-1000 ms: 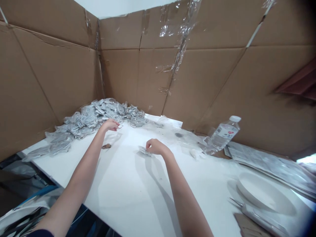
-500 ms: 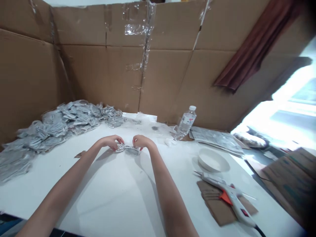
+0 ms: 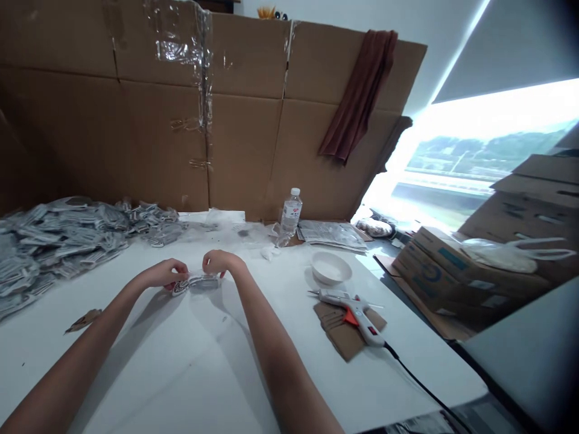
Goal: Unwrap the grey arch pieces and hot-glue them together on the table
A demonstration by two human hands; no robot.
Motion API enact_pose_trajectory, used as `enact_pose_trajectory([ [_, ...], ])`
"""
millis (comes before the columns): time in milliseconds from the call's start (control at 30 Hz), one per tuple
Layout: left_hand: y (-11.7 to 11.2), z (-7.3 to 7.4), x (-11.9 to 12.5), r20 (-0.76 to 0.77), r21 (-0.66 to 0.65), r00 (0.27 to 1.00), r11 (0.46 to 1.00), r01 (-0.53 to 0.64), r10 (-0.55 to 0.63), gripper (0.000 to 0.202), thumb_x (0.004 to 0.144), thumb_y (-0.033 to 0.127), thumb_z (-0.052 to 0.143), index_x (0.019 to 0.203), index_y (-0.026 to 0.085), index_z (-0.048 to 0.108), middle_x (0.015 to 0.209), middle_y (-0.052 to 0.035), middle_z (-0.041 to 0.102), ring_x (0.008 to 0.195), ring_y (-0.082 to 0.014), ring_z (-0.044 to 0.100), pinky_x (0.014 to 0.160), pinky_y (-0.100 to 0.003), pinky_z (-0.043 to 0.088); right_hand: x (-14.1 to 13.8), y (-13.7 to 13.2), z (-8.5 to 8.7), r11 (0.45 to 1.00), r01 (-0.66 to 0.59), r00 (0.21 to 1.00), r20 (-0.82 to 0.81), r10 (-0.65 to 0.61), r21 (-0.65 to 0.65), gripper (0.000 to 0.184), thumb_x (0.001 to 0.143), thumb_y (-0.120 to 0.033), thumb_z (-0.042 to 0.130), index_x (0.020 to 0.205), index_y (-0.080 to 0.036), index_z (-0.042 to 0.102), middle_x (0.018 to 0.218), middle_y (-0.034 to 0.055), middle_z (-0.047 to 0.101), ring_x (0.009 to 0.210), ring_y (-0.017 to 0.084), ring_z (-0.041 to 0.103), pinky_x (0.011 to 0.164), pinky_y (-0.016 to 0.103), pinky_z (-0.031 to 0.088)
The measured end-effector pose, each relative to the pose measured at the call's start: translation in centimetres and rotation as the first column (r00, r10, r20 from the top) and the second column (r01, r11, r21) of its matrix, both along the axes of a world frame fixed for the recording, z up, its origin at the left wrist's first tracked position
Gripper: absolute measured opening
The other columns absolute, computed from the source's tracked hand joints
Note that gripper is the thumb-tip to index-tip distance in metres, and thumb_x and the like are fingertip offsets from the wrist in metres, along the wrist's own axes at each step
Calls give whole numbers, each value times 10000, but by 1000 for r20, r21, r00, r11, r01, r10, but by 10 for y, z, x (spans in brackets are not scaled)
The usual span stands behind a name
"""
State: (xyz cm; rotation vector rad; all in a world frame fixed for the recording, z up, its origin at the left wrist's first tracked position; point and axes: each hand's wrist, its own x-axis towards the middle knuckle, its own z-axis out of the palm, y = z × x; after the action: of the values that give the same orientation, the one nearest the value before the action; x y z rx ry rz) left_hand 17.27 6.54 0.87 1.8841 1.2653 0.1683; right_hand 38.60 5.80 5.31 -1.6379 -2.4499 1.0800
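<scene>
Between my hands is a small packet of white and grey pieces with dark printing, wrapped in clear plastic, just over the white tabletop. My left hand pinches its left end, where a dark-patterned piece shows. The fingers of my right hand are closed on the upper right end of the plastic. What exactly the pieces are is too small to make out. To the left lies a large heap of similar plastic-wrapped packets.
Right of my arm, a glue gun rests on a cardboard piece, its cord running off the table. Behind it stand a white bowl and a water bottle. A cardboard wall closes the back; boxes stand at right.
My view has swung to the right, bringing the window and boxes into sight. Both hands keep hold of the packet, with little change in their grip.
</scene>
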Motion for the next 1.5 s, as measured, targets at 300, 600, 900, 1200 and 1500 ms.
enact_pose_trajectory([
  [300, -2, 3, 3, -64, -18, 998, 1000, 15, -16, 408, 698, 548, 595, 819, 159, 610, 827, -53, 592, 693, -177, 600, 600, -260, 516, 1, -7, 9, 996, -36, 995, 84, 44, -87, 395, 575, -233, 769, 928, -156, 608, 962, 82, 658, 838, 227, 650, 592, 281, 551],
  [600, -8, 13, 6, -105, -26, 994, 999, 22, -25, 362, 703, 513, 584, 817, 169, 601, 871, -66, 626, 751, -213, 659, 609, -256, 517, -1, -10, 10, 997, -43, 992, 118, 51, -63, 257, 645, -107, 673, 892, -136, 608, 942, 91, 673, 829, 211, 651, 591, 248, 539],
  [900, -9, 17, 5, -96, 7, 995, 1000, 24, -23, 376, 700, 537, 578, 807, 177, 607, 848, -59, 637, 810, -229, 650, 628, -262, 518, 1, -9, 12, 999, -46, 991, 127, 48, -13, 241, 615, -81, 633, 848, -144, 624, 918, 80, 683, 739, 197, 660, 561, 246, 531],
  [1200, -13, 25, 5, -105, 42, 993, 998, 52, -47, 327, 710, 483, 567, 808, 175, 618, 859, -58, 644, 828, -225, 628, 632, -252, 494, 0, -9, 16, 998, -34, 993, 108, 39, -49, 231, 596, -62, 637, 813, -138, 616, 908, 78, 679, 782, 194, 658, 604, 252, 543],
  [1500, -13, 28, 6, -107, 120, 993, 991, 61, -48, 294, 678, 443, 565, 756, 165, 625, 831, -54, 644, 761, -196, 589, 612, -241, 443, 7, -10, 17, 995, 12, 991, 131, 1, -98, 73, 646, -82, 646, 691, -113, 597, 749, 59, 667, 744, 173, 657, 653, 269, 545],
])
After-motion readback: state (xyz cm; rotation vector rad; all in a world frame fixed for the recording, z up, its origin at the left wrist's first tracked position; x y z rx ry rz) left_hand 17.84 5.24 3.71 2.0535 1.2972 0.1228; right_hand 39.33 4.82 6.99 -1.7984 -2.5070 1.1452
